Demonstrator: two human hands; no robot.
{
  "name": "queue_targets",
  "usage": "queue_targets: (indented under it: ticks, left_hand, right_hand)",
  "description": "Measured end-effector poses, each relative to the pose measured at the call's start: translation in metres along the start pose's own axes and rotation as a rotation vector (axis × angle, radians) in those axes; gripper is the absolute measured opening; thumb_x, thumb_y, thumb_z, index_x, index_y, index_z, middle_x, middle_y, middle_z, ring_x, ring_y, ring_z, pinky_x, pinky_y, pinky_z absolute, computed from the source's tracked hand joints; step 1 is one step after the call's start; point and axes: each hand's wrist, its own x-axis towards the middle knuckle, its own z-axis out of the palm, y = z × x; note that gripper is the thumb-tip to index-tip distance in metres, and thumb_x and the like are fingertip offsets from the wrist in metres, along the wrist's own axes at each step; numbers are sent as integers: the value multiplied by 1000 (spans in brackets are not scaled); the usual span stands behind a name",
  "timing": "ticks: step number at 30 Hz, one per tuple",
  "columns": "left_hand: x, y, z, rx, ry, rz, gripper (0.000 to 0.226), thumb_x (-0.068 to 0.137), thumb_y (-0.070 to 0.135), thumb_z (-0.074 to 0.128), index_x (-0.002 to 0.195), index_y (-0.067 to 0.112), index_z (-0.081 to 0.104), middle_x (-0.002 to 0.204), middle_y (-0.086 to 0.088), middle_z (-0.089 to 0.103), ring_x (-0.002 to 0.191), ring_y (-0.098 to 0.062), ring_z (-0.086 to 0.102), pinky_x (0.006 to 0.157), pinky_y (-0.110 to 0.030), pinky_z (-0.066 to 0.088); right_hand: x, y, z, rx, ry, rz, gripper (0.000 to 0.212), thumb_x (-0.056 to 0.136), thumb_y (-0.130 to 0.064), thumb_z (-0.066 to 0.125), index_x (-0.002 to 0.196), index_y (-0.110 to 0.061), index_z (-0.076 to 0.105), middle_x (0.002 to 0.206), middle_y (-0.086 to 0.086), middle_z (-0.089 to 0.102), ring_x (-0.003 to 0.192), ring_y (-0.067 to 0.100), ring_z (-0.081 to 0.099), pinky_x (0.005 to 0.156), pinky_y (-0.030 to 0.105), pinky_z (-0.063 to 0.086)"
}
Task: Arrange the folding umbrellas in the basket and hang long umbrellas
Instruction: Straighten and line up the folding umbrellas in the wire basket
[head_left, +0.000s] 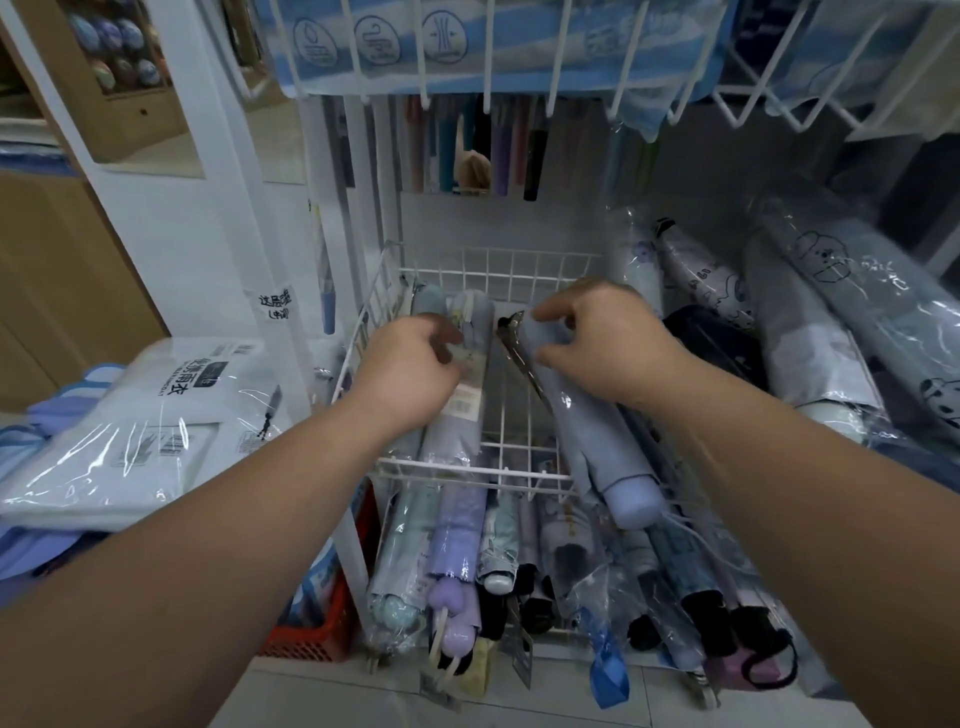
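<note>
A white wire basket (498, 270) hangs in the middle of the rack. My left hand (410, 369) is closed on a wrapped lilac folding umbrella (457, 415) lying along the basket's left side. My right hand (602, 338) grips the top end of a light blue folding umbrella (608, 447) that slants across the basket's right side, its handle end sticking out over the front rim. Long umbrellas (467, 145) hang on the back wall above the basket.
A lower basket (550, 561) holds several folding umbrellas. More wrapped umbrellas (810, 312) lie in the basket on the right. A wire shelf (519, 47) with blue packs hangs overhead. Packed raincoats (145, 415) sit on the left, a red crate (322, 613) below.
</note>
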Motion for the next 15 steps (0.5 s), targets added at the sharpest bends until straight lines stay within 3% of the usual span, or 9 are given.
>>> queue_targets:
  ticks: [2, 5, 8, 11, 13, 15]
  left_hand:
    - [-8, 17, 10, -145, -40, -1, 29, 88, 24, 74, 117, 23, 71, 94, 3, 73, 89, -18, 70, 84, -30, 56]
    - [-18, 40, 29, -379, -166, -75, 30, 90, 24, 74, 119, 14, 68, 94, -15, 75, 84, -35, 73, 82, -50, 61]
    - [-26, 54, 40, -520, -281, -161, 37, 95, 19, 69, 129, 8, 61, 95, -17, 73, 67, -27, 68, 66, -39, 62]
    - [-34, 61, 42, -641, -333, -219, 45, 97, 10, 65, 140, 9, 51, 99, -16, 70, 59, -20, 67, 59, -32, 61]
    - [-38, 65, 43, -683, -371, -244, 55, 96, 6, 65, 146, 14, 45, 100, -14, 70, 67, -21, 71, 67, -37, 64]
    - [-43, 68, 44, -701, -384, -237, 61, 95, 3, 65, 149, 17, 40, 99, -11, 70, 77, -23, 71, 69, -39, 63]
  right_hand:
    - [-9, 9, -7, -10, -8, 74, 35, 87, -29, 72, 120, -17, 73, 119, 2, 70, 105, 20, 65, 89, 25, 50]
    - [-20, 14, -14, -8, -56, 147, 37, 85, -38, 74, 119, -23, 72, 113, -3, 71, 104, 19, 65, 85, 24, 49]
    - [-28, 14, -23, -28, -95, 163, 37, 85, -42, 75, 118, -25, 73, 108, -2, 72, 97, 21, 67, 87, 31, 55]
    - [-33, 11, -28, -104, -185, 146, 46, 89, -41, 70, 131, -23, 66, 127, 1, 68, 112, 22, 64, 92, 28, 50]
    - [-34, 9, -29, -119, -230, 150, 48, 92, -38, 67, 136, -23, 62, 135, 2, 63, 121, 23, 59, 94, 27, 46]
    - [-35, 8, -28, -90, -237, 159, 43, 91, -33, 67, 132, -21, 64, 131, 4, 65, 117, 24, 60, 95, 29, 49]
